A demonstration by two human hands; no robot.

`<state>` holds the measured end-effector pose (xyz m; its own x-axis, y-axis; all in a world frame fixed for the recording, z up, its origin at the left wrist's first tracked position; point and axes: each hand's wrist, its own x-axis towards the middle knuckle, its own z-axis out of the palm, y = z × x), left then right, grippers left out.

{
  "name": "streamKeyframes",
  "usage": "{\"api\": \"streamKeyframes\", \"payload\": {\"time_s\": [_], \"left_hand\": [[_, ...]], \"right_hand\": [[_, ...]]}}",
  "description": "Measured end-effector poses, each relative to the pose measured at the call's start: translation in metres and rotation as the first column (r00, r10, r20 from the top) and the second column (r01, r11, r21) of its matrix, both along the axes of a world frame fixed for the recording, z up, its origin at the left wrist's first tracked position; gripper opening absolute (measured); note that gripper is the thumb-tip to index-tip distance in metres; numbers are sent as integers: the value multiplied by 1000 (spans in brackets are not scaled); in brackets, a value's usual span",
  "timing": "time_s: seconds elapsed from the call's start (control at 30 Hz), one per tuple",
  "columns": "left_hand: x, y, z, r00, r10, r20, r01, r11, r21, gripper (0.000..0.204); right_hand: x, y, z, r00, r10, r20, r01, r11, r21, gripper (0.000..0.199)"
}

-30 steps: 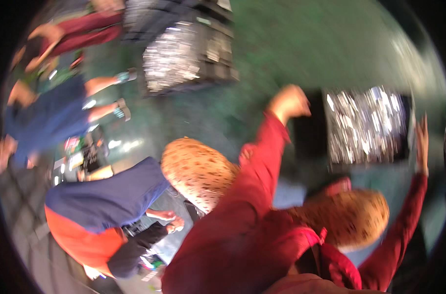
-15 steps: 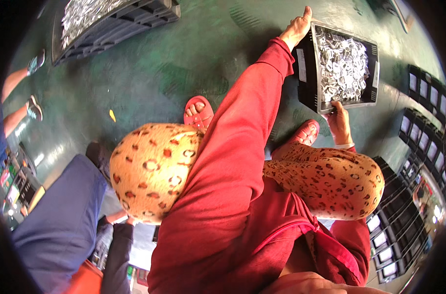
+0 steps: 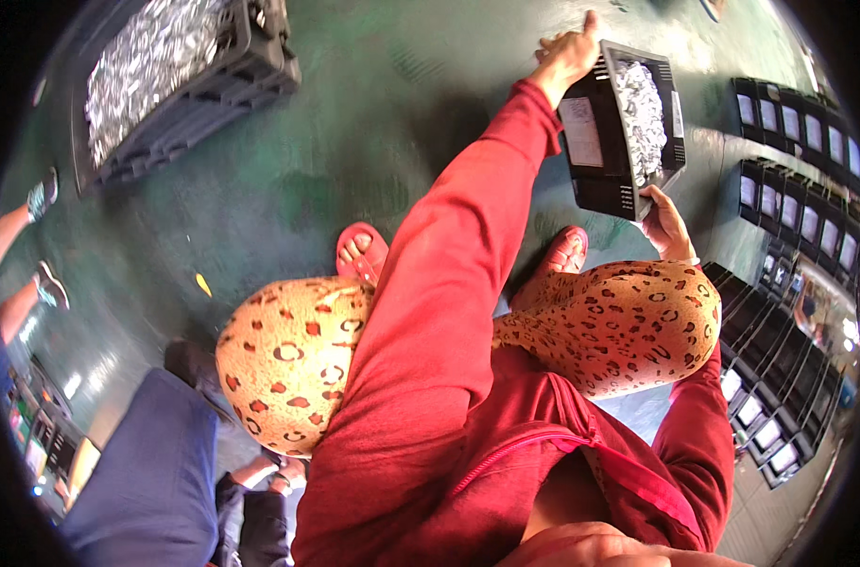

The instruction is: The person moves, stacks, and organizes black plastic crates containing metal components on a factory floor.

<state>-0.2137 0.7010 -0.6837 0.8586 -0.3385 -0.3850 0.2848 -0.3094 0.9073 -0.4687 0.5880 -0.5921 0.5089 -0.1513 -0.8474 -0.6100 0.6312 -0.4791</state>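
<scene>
A black plastic bin (image 3: 595, 194) full of small shiny metal pieces (image 3: 642, 123) is between my two hands, at the upper right. It is tilted, with its opening facing right and a labelled side wall toward me. My left hand (image 3: 568, 59), at the end of an outstretched red sleeve, is against the bin's far left corner. Its thumb sticks up and part of the fingers is hidden. My right hand (image 3: 667, 229) grips the near end, thumb over the rim, other fingers partly out of sight below.
A large black crate (image 3: 198, 118) of similar metal pieces stands at the upper left. Rows of black bins (image 3: 797, 123) with pale labels line the right, beside a dark rack (image 3: 780, 378). People's legs (image 3: 146, 472) are at the left. My feet in red slippers (image 3: 362, 250) rest on the green floor (image 3: 354, 142).
The bin has turned in my hands: its opening faces farther right and more of the labelled side shows. The view has shifted, bringing more of the large crate into sight.
</scene>
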Motion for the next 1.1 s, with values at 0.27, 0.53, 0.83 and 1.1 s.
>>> {"api": "streamKeyframes", "payload": {"time_s": [0.27, 0.53, 0.83, 1.1], "left_hand": [[-21, 111, 15, 984, -171, -49, 121, 844, -522, 51], [-44, 108, -16, 944, -132, -303, -58, 838, -543, 69], [-12, 26, -28, 917, -173, -360, -77, 808, -584, 61], [83, -139, -36, 976, -214, -34, 212, 976, -51, 47]], "right_hand": [[-4, 41, -50, 979, 131, 159, -88, 963, -255, 46], [-35, 58, -76, 922, -31, 386, 124, 967, -220, 77], [16, -36, -31, 974, -47, 221, 105, 959, -262, 63], [75, -190, -87, 973, -98, 208, 179, 890, -420, 23]]}}
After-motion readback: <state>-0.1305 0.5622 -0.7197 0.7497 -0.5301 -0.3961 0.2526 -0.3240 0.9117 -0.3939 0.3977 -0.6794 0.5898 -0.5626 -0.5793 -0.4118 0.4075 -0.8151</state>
